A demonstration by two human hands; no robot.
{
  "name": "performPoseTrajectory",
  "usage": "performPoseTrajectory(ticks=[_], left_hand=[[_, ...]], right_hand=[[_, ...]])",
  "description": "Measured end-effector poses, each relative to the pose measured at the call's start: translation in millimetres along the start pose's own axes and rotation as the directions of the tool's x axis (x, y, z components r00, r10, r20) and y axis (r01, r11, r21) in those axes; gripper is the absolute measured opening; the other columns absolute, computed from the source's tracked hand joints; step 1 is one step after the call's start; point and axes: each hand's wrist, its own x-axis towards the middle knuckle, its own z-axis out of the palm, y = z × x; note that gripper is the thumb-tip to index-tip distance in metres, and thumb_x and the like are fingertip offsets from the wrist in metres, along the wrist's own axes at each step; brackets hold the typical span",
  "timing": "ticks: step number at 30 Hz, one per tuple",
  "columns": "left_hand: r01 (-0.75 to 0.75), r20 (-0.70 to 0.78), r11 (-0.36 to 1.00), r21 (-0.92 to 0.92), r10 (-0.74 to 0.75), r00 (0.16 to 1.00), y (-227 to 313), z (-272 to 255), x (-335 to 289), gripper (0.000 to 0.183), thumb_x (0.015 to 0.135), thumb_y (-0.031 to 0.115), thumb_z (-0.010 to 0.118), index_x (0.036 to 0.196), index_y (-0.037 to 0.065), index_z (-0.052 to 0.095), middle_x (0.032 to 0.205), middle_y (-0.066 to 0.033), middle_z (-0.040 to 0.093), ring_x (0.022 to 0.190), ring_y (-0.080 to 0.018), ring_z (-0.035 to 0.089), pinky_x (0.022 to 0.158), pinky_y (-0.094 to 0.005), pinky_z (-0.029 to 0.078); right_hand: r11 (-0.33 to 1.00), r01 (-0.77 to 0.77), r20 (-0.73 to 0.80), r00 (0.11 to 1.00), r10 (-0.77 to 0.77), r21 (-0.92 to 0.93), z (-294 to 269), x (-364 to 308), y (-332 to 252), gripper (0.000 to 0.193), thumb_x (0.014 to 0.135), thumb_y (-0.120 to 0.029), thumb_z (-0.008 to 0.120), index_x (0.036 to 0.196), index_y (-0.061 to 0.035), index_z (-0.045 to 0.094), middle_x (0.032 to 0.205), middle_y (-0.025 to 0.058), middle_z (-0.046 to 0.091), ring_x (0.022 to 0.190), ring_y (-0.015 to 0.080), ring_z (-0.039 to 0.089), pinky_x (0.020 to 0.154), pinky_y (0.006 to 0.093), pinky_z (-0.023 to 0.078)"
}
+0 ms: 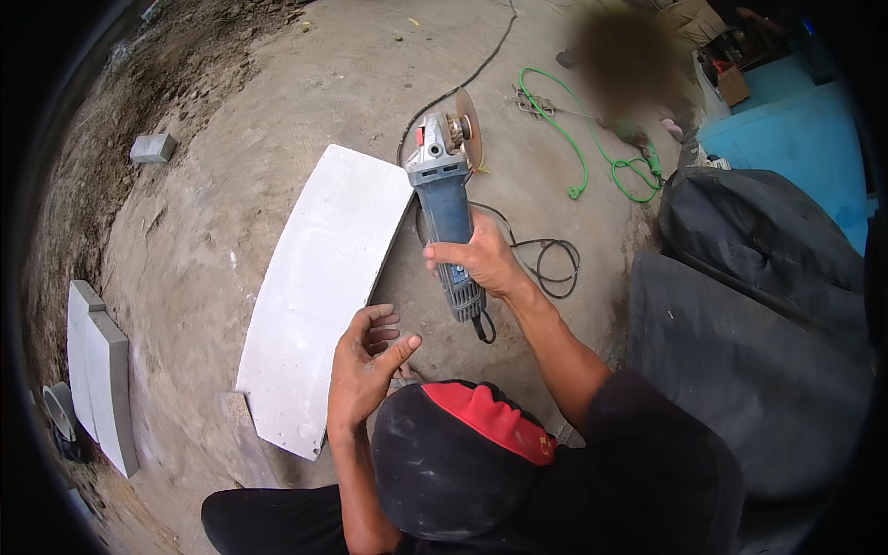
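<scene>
My right hand is wrapped round the blue body of an angle grinder. The grinder's metal head and its brown cutting disc point away from me, with the disc on the right side, standing edge-up. Its black cord runs from the rear end. On the floor to the left of the grinder lies a long white block, slanting away from me. My left hand is beside the block's near right edge, fingers loosely bent and thumb apart, holding nothing. Whether it touches the block I cannot tell.
Grey blocks lie at the left, a small one farther off. Black cord and green rope loop over the floor. Dark sheeting and a blue panel are at the right. A black-and-red cap covers the lower middle.
</scene>
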Motion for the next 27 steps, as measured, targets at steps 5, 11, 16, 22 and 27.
performPoseTrajectory(ticks=[5, 11, 16, 22, 27], left_hand=[[-0.071, -0.229, 0.997, -0.032, 0.062, 0.971, 46, -38, -55, 0.050, 0.088, 0.018, 0.083, 0.129, -0.003, 0.063, 0.114, -0.0146, 0.070, 0.104, -0.0226, 0.067, 0.097, -0.0362, 0.052], [-0.210, -0.266, 0.969, -0.132, 0.170, 0.949, 81, -39, -108, 0.067, 0.084, 0.040, 0.085, 0.123, -0.009, 0.059, 0.105, -0.0190, 0.071, 0.104, -0.0280, 0.070, 0.096, -0.0410, 0.054], [-0.567, -0.104, 0.822, -0.058, 0.560, 0.822, 103, -33, -118, 0.042, 0.095, 0.022, 0.074, 0.116, -0.011, 0.060, 0.095, -0.0189, 0.069, 0.089, -0.0263, 0.070, 0.083, -0.0424, 0.057], [-0.614, 0.280, 0.783, -0.102, 0.614, 0.738, 112, -52, -117, 0.035, 0.099, 0.014, 0.066, 0.124, -0.010, 0.060, 0.115, -0.0222, 0.070, 0.103, -0.0279, 0.069, 0.093, -0.0472, 0.055], [-0.629, 0.209, 0.754, -0.188, 0.656, 0.725, 106, -50, -130, 0.033, 0.102, 0.012, 0.060, 0.129, -0.007, 0.059, 0.115, -0.0198, 0.070, 0.103, -0.0271, 0.069, 0.095, -0.0465, 0.055]], right_hand=[[0.655, -0.368, -0.596, 0.787, -0.158, -0.660, -120, 32, 37, 0.061, 0.074, -0.029, 0.086, 0.116, 0.0036, 0.058, 0.100, 0.0220, 0.072, 0.090, 0.0362, 0.071, 0.083, 0.0462, 0.055], [0.351, -0.696, -0.772, 0.617, -0.153, -0.626, -230, 62, 75, 0.067, 0.078, -0.042, 0.079, 0.123, 0.0023, 0.058, 0.118, 0.0279, 0.070, 0.113, 0.0454, 0.068, 0.097, 0.0535, 0.053], [0.321, -0.732, -0.795, 0.588, -0.147, -0.601, -226, 79, 113, 0.069, 0.079, -0.043, 0.080, 0.127, 0.0003, 0.057, 0.121, 0.0268, 0.070, 0.115, 0.0447, 0.067, 0.099, 0.0533, 0.053], [0.188, -0.701, -0.725, 0.671, -0.155, -0.688, -239, 70, 134, 0.075, 0.080, -0.047, 0.080, 0.132, -0.0002, 0.054, 0.124, 0.0254, 0.069, 0.118, 0.0448, 0.065, 0.101, 0.0533, 0.051], [0.140, -0.682, -0.695, 0.710, -0.112, -0.718, -284, 69, 149, 0.081, 0.082, -0.053, 0.078, 0.135, 0.0040, 0.055, 0.128, 0.0286, 0.067, 0.121, 0.0457, 0.064, 0.103, 0.0534, 0.050]])
